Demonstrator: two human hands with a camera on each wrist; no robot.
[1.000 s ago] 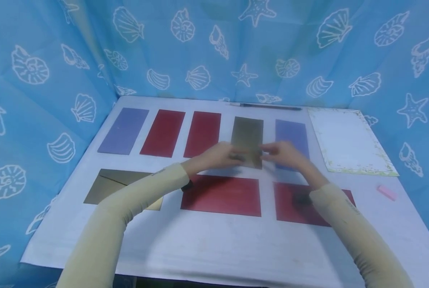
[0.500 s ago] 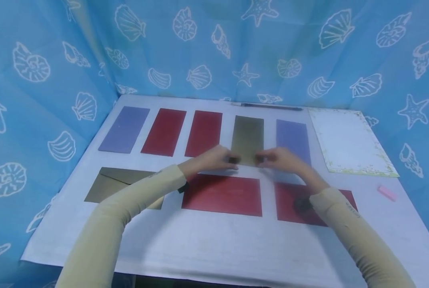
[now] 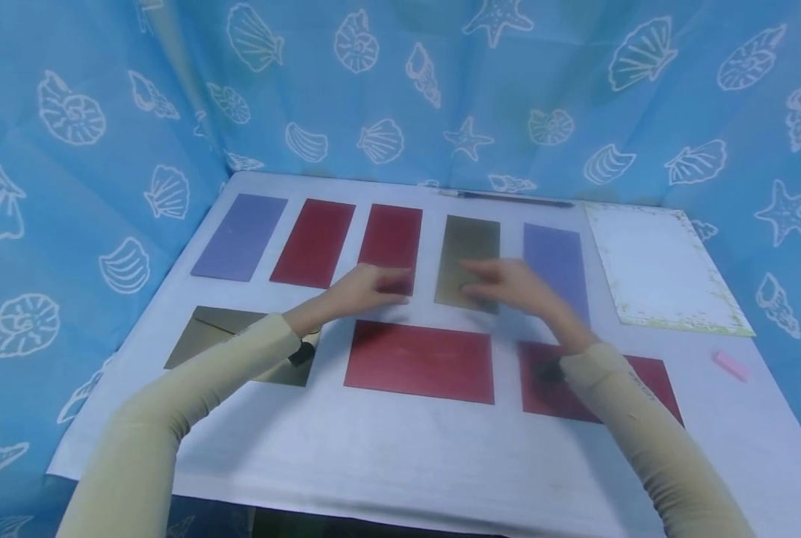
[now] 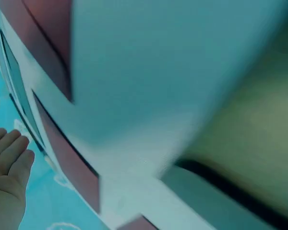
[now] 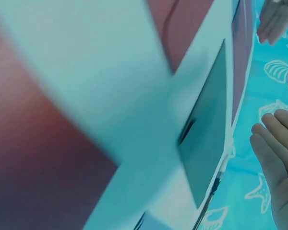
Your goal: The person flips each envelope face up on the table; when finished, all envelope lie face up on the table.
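My left hand (image 3: pixel 365 290) hovers over the lower end of a red envelope (image 3: pixel 392 232) in the upper row, holding nothing. Its fingers look straight in the left wrist view. Over the lower part of a gold envelope (image 3: pixel 469 243) is my right hand (image 3: pixel 508 285), also holding nothing, with thumb and fingers apart. A purple envelope (image 3: pixel 554 258) lies just right of that hand. Below the hands, a red envelope (image 3: pixel 417 362) lies sideways. My right forearm partly hides another red envelope (image 3: pixel 652 377), and my left forearm crosses a gold envelope (image 3: pixel 202 340) with its flap seam showing.
Farther left in the upper row are a purple envelope (image 3: pixel 240 237) and a red envelope (image 3: pixel 313 243). A thin dark pen or brush (image 3: pixel 515 197) lies along the back edge. At right are a flower-bordered sheet (image 3: pixel 666 261) and a small pink block (image 3: pixel 730 366).
Both hands were at the gold envelope's sides and slid down it. Now the left hand has moved left off it, and the right hand has lifted slightly. The gold envelope stays nearly in place.
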